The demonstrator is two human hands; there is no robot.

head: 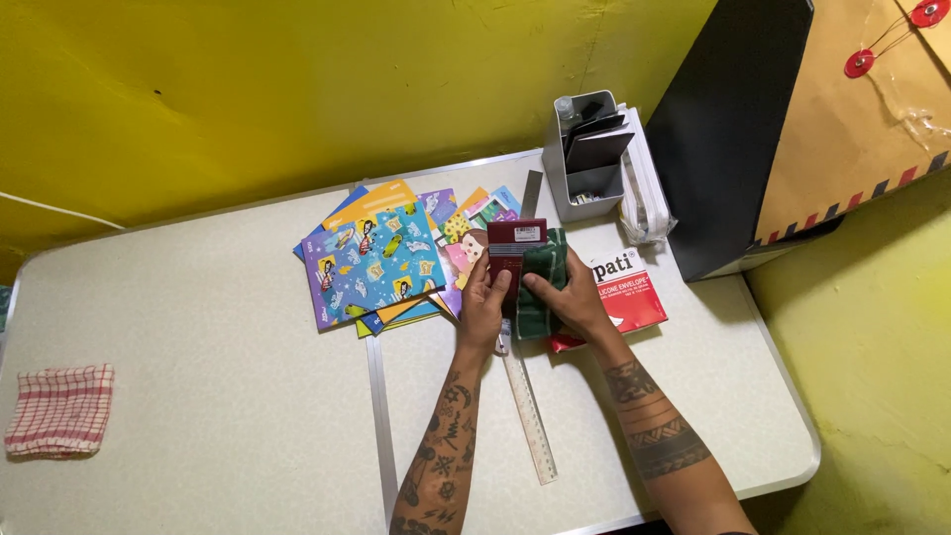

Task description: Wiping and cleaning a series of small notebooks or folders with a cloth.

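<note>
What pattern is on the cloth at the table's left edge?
Red-and-white checks on the folded cloth, seen in the head view.

both forearms bare and sleeveless, covered in dark tattoos.

I see the fanned notebooks [371,258] lying on the table [218,396], left of my hands. The ruler [527,401] runs near-to-far beneath them. Right of them lies an envelope packet [629,292]; beyond it stands a desk organizer [584,159]. A folded cloth [59,409] lies far left, well apart.
</note>
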